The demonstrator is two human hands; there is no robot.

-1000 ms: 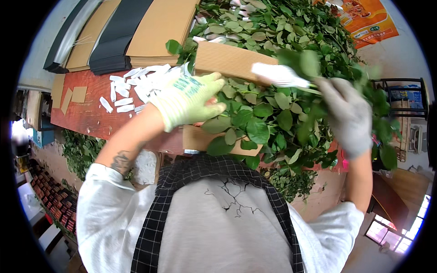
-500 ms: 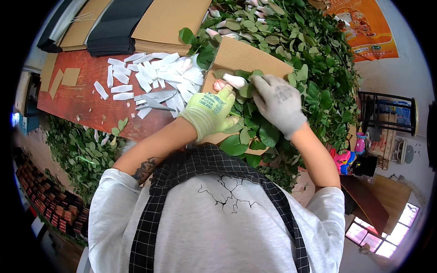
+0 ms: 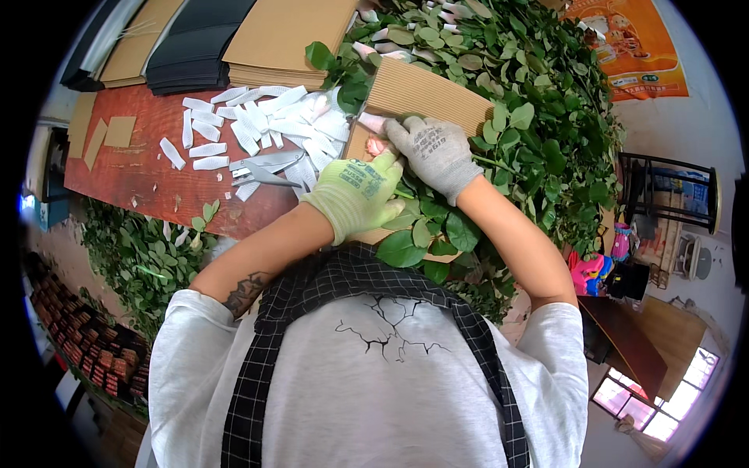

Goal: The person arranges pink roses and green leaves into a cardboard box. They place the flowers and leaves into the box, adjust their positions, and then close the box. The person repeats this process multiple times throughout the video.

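Observation:
My right hand (image 3: pixel 434 156), in a grey glove, is closed round a rose whose pale, sleeved bud (image 3: pixel 372 122) pokes out past the fingertips. Most of its stem is hidden under the hand. My left hand (image 3: pixel 357 191), in a yellow-green glove, lies flat with the thumb spread away from the fingers. Its fingertips touch a pink rose (image 3: pixel 376 146) on a sheet of corrugated cardboard (image 3: pixel 427 90). Green leaves (image 3: pixel 421 232) and stems lie on the lower part of the sheet, between the hands and my apron.
Left of the cardboard, white net sleeves (image 3: pixel 257 125) are heaped on the red table (image 3: pixel 148 175) beside a grey stapler-like tool (image 3: pixel 269 168). Stacks of brown card (image 3: pixel 285 39) and black sheets (image 3: pixel 199 47) stand behind. Leafy roses (image 3: pixel 546 117) are piled at the right.
My right hand has moved left and slightly up with the sleeved rose, bringing its bud to the cardboard's left edge above the pink rose. My left hand has hardly moved.

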